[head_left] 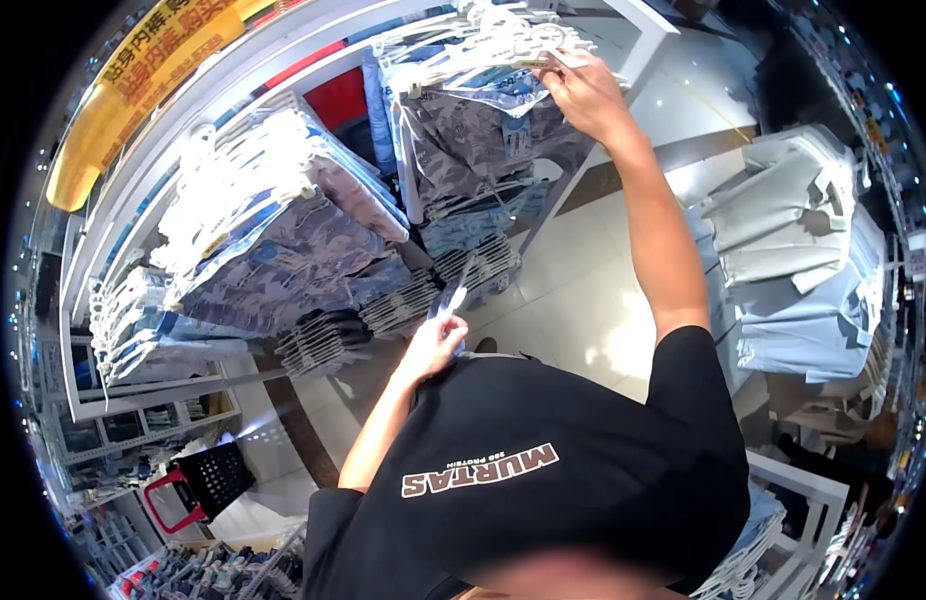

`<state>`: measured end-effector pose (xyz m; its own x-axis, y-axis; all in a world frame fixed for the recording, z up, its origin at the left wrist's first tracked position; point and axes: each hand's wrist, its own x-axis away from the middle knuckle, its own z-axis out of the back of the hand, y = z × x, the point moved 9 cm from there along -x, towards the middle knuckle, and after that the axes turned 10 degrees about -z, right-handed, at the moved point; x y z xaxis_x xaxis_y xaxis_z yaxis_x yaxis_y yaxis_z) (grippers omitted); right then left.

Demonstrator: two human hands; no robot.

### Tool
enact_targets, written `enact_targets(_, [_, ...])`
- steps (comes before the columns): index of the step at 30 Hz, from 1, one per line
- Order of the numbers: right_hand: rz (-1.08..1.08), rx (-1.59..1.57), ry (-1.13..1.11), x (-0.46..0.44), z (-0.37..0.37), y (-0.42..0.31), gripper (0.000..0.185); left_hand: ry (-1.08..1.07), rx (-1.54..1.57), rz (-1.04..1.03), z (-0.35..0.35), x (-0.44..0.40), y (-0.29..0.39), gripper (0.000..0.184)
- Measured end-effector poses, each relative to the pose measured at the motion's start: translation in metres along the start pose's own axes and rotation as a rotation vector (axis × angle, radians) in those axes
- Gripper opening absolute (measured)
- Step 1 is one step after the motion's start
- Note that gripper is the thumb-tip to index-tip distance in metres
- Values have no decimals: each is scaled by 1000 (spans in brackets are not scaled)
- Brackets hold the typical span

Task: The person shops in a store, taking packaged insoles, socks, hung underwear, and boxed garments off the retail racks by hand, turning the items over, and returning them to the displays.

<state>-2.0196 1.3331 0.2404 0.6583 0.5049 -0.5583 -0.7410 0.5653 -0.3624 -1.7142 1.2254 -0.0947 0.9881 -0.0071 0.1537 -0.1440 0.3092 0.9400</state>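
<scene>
My right hand (586, 100) reaches up to the rail and is closed at the end of a row of white clothes hangers (483, 60); a white hanger end lies between its fingers. Below these hangers hang grey and blue camouflage-patterned garments (453, 145). Close to my body, my left hand (435, 345) is closed around a thin, flat, shiny object (453, 297), seen nearly edge-on, so its kind is unclear. To the left hangs another dense group of patterned garments (288, 255) on white hangers, partly washed out by bright light.
A white display rack (648, 50) frames the garments. Lower rows of hangers (323, 340) hang beneath. A yellow sign (168, 75) runs along the top left. Pale shirts (793, 215) hang at right. A black basket with a red handle (213, 485) stands on the floor at lower left.
</scene>
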Motion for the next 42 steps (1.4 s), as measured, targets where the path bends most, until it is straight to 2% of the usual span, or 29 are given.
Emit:
enact_targets(3, [64,156,89,-6,-14,-3,20,46,-134,-100,3,2,25,19])
enact_targets(4, [81,111,21,-8,-22,-1,18,56,-196,-148,4,3,33,18])
enact_targets(7, [110,72,186,3,-8,-7,18,16,-156,-154,5,-2,37,21])
enact_targets(11, [33,-82,445,36,22,-10,28,-25,-61,-209,3,-6,59,24])
enact_targets(12, [-52,-90,402,47,18,-3,26,-39,-35,-208,2,-8,66,24])
enact_targets(13, [3,-89,451,63,24,-15,28,-55,-10,-209,0,-10,73,24])
enact_targets(15, [-66,-291,350,94,11,-10,27,-77,39,-217,-3,-18,84,24])
enact_targets(17, [-273,-545,106,129,-23,2,26,-89,91,-227,-7,-24,91,24])
enact_targets(19, [-415,-621,-201,164,-53,3,35,-99,128,-228,-7,-30,100,24])
enact_targets(22, [-261,-490,-365,199,-56,-20,58,-109,257,-213,-8,-39,115,24])
enact_targets(23, [-246,-504,-438,209,-62,-20,55,-111,311,-205,-7,-42,120,23])
enact_targets(25, [-143,-358,-392,217,-59,-31,46,-141,314,-209,-9,-47,134,22])
enact_targets(31, [-43,-413,-233,199,-48,-32,27,-154,269,-285,-6,-56,173,20])
enact_targets(32, [-4,-393,-167,192,-40,-35,26,-78,191,-439,3,-54,192,17])
enact_targets(33, [30,-361,-108,179,-30,-40,23,-103,110,-304,10,-54,188,19])
enact_targets(35, [63,-298,-30,154,-15,-36,22,107,185,-531,37,-46,216,22])
enact_targets(36, [49,-290,46,140,-1,-33,21,186,138,-567,53,-44,220,23])
enact_targets(39, [-23,-282,190,100,21,-11,22,423,408,-554,80,-36,219,39])
enact_targets(40, [-53,-289,251,88,28,-3,22,494,312,-573,87,-31,219,49])
enact_targets(42, [-113,-344,359,66,42,8,24,552,272,-615,89,-32,218,51])
